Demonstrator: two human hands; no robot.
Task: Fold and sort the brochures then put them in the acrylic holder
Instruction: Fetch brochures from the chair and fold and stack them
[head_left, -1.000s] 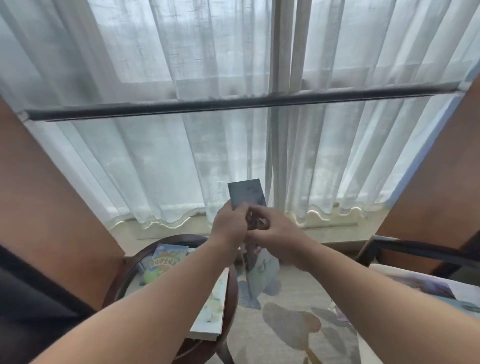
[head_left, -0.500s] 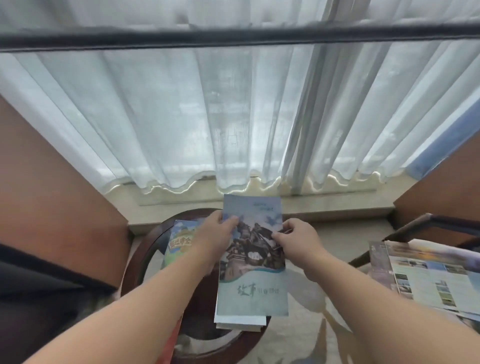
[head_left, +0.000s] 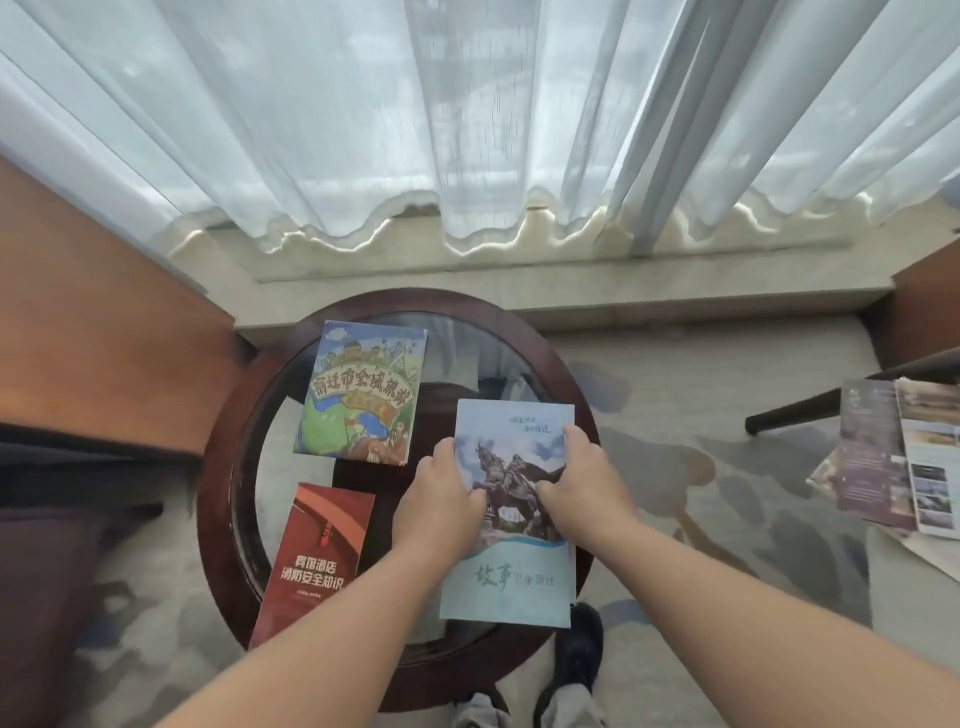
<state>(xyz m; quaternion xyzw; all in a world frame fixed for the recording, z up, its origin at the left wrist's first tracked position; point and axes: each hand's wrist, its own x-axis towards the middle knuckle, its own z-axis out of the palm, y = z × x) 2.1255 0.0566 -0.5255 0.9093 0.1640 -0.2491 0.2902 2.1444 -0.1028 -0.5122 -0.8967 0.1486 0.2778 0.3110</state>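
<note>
Your left hand (head_left: 441, 512) and right hand (head_left: 582, 493) each pinch one side edge of the blue brochure (head_left: 506, 582), with the thumbs on its cover. It is over the near right edge of the round table (head_left: 223, 467); I cannot tell if it rests on the glass. The green brochure (head_left: 363, 395) lies toward the far edge, and the red brochure (head_left: 317, 561) at the near left edge.
</note>
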